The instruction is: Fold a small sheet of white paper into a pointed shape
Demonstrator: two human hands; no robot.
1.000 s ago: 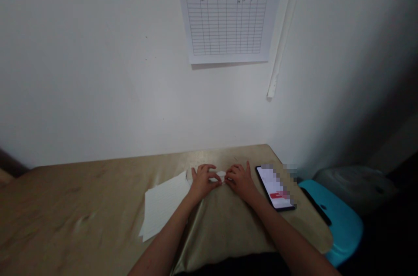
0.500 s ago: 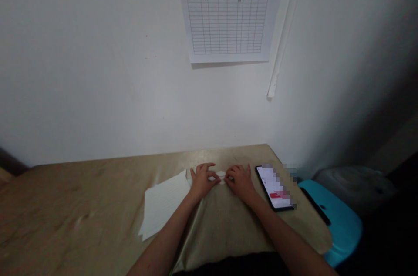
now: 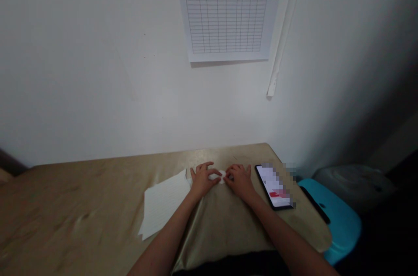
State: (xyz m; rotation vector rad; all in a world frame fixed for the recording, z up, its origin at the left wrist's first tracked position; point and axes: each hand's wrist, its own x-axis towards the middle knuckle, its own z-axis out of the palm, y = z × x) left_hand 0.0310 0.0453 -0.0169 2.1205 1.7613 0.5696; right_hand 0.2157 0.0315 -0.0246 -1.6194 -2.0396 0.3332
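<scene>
White piece (image 3: 221, 181), head view: between my left hand (image 3: 203, 179) and right hand (image 3: 239, 180), near the middle of the surface (image 3: 107, 206), partly hidden by fingertips. Both hands pinching it, left on its left side, right on its right. Can't tell if it touches the surface. Sheets (image 3: 165, 202) left of my left hand, forearm overlapping them. Phone (image 3: 272, 186) right of my right hand, screen lit.

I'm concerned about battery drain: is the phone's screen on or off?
On: the phone, beyond the right hand, shows a lit, pale display with red on it; part is pixelated.
</scene>
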